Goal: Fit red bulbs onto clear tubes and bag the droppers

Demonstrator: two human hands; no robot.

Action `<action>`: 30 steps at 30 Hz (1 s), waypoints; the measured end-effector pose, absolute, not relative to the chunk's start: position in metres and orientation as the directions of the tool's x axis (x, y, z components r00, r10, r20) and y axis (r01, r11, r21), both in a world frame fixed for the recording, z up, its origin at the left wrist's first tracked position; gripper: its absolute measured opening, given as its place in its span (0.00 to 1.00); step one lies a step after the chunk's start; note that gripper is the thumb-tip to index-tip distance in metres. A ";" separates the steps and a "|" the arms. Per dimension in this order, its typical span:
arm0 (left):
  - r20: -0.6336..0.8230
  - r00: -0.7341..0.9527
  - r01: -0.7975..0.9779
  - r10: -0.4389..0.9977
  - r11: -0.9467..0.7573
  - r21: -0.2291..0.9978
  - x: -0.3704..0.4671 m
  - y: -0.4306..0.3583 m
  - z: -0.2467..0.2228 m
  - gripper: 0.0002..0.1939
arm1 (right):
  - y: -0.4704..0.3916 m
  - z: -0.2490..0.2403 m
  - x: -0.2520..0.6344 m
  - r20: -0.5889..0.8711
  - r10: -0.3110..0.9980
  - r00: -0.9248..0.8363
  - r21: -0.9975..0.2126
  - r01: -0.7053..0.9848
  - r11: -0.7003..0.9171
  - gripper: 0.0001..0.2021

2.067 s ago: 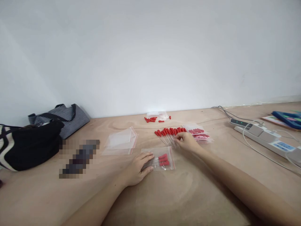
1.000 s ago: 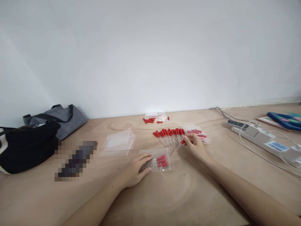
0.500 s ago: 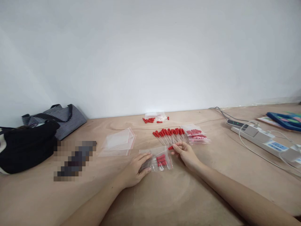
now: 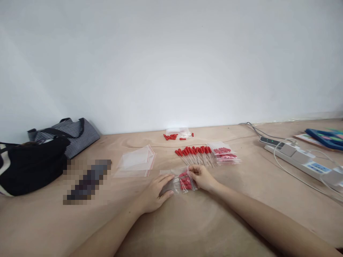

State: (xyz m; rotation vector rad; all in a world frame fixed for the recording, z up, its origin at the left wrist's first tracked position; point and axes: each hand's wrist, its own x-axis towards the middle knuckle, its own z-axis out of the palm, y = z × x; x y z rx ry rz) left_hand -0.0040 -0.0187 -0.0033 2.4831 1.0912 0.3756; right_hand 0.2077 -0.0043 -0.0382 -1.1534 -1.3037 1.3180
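Observation:
A clear zip bag [image 4: 177, 186] holding several droppers with red rubber bulbs lies in front of me. My left hand [image 4: 158, 189] grips the bag's left end, with fingers on top and thumb along the near side. At the bag's right-hand mouth, my right hand [image 4: 197, 175] is closed, its fingertips pinching the bulb end of one more dropper [image 4: 183, 174], which is mostly inside the bag. The fingers partly hide that bulb. Just beyond lies a fanned row of loose droppers [image 4: 193, 151], bulbs pointing away. Filled zip bags [image 4: 227, 157] are stacked to its right.
Flat zip bags [image 4: 134, 160] lie to the left. Loose red bulbs [image 4: 170, 137] sit by the wall near a clear bag [image 4: 177, 131]. A pixelated dark object [image 4: 88, 182] and black bag [image 4: 32, 164] are left; a power strip [image 4: 302, 162] with cables is right.
My right hand has moved left to the bag's mouth, and the dropper it holds has slid further into the bag. My left hand stays on the bag.

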 end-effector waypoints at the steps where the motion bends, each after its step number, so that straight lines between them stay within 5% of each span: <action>1: 0.082 0.658 0.643 0.749 -0.615 0.458 -0.004 -0.019 -0.004 0.23 | -0.004 -0.040 0.208 -0.004 0.990 -0.144 -0.999 0.054 0.004 0.10; 9: 0.083 0.673 0.633 0.735 -0.631 0.448 -0.006 -0.016 -0.008 0.22 | 0.009 -0.033 0.232 0.052 0.997 -0.051 -0.899 0.433 0.069 0.10; 11: 0.088 0.674 0.631 0.734 -0.632 0.450 -0.006 -0.016 -0.007 0.22 | 0.018 -0.022 0.247 0.182 0.983 0.028 -0.785 0.607 0.128 0.08; 14: 0.095 0.673 0.629 0.734 -0.635 0.449 -0.005 -0.016 -0.006 0.21 | 0.035 -0.006 0.267 0.245 0.954 0.174 -0.521 0.853 -0.021 0.11; 18: 0.106 0.676 0.621 0.729 -0.641 0.450 -0.005 -0.016 -0.008 0.21 | 0.056 -0.001 0.278 0.247 0.937 0.246 -0.251 0.950 -0.184 0.14; 30: 0.122 0.683 0.610 0.721 -0.653 0.449 -0.004 -0.016 -0.008 0.20 | 0.087 -0.014 0.275 0.245 0.915 0.320 -0.268 0.930 -0.253 0.15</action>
